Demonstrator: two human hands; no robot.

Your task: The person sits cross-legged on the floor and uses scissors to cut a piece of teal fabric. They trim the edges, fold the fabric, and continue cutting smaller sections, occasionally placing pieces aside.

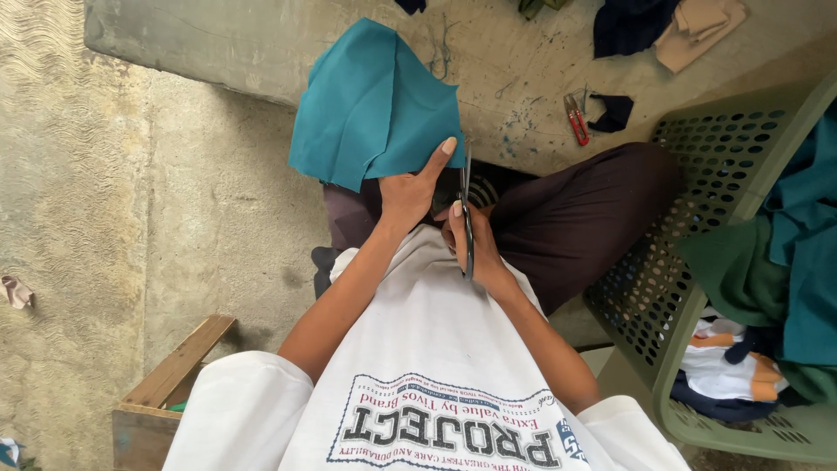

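Observation:
A folded piece of teal cloth point(370, 109) hangs over my knees. My left hand point(410, 187) grips its lower right edge, thumb pressed on the fabric. My right hand point(471, 244) holds a pair of black-handled scissors point(466, 214), whose blades point up along the cloth's right edge. I sit with dark brown trousers point(575, 214) over crossed legs and wear a white printed shirt.
A green perforated plastic basket point(697, 218) at the right holds teal, green and white cloth. Small red-handled snips point(575, 119) and a dark scrap point(613, 112) lie on the concrete floor. Dark and beige cloth lies at top right. A wooden box point(161, 397) stands at lower left.

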